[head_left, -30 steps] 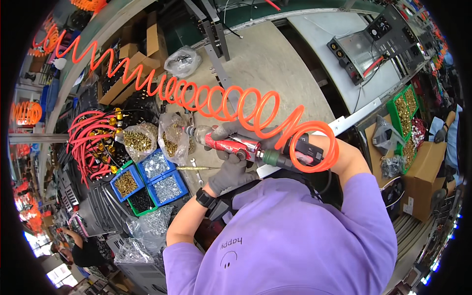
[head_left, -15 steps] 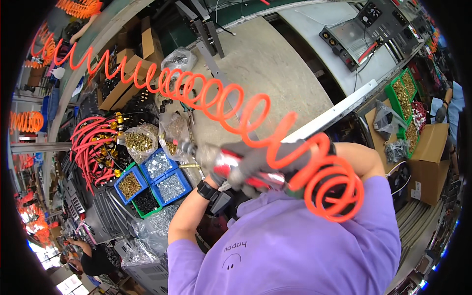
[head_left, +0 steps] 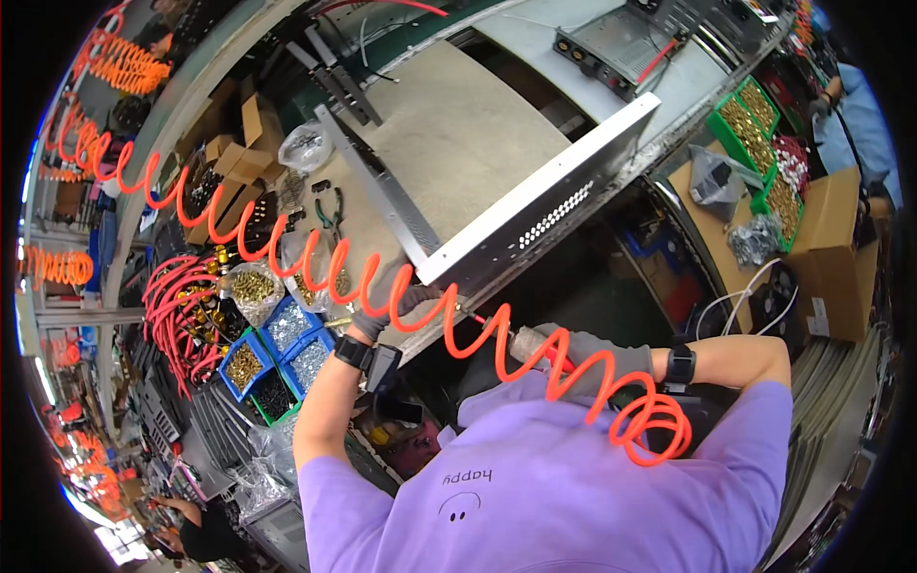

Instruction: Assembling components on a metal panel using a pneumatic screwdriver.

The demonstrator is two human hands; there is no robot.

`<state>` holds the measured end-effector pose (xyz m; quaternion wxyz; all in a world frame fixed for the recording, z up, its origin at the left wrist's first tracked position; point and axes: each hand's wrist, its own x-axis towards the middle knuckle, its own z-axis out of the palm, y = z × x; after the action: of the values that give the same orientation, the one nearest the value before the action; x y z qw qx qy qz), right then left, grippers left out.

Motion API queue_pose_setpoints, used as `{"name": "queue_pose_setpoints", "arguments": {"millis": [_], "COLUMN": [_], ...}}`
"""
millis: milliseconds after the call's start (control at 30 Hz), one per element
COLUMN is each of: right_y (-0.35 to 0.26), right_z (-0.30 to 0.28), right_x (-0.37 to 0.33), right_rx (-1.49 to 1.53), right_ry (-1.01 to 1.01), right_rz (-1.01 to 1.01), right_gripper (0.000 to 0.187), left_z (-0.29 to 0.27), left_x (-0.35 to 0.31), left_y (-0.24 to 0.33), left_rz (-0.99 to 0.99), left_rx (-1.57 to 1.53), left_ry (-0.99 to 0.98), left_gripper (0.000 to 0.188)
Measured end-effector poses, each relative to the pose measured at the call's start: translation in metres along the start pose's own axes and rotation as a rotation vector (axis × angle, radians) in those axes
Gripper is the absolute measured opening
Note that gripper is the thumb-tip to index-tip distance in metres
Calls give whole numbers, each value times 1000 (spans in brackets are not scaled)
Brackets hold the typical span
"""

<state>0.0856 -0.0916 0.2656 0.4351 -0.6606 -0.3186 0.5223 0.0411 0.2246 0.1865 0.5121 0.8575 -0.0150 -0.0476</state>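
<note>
My right hand, in a dark grey glove, is wrapped round a red and silver air screwdriver. Its thin bit points left toward the near corner of a white-edged metal panel with a patch of round holes. At that corner my left hand, also gloved, has its fingers closed on the panel close to the bit's tip. An orange coiled hose passes in front and partly covers the left fingers. Whether a screw sits at the tip cannot be made out.
Left of my left arm stand blue bins of screws, a bag of brass fittings and red cables. Pliers lie on the bench board. At right are green bins and a cardboard box.
The screwdriver has moved right, away from beside the screw bins, to the panel's corner. My hands have separated, the left one now on the panel, which stands more raised.
</note>
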Motion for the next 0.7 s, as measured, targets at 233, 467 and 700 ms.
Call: {"name": "queue_pose_setpoints", "arguments": {"millis": [233, 467, 700], "right_y": [52, 38, 21], "right_z": [24, 43, 55], "right_x": [1, 11, 19], "right_rx": [147, 131, 299], "right_ry": [7, 132, 287], "right_rz": [-96, -91, -225], "right_gripper": [54, 36, 47], "left_z": [-4, 1, 11], "left_x": [5, 7, 8], "left_y": [-6, -58, -30], "left_rz": [49, 36, -108], "left_rx": [116, 140, -566], "left_ry": [-36, -208, 7], "left_gripper": [47, 33, 40]}}
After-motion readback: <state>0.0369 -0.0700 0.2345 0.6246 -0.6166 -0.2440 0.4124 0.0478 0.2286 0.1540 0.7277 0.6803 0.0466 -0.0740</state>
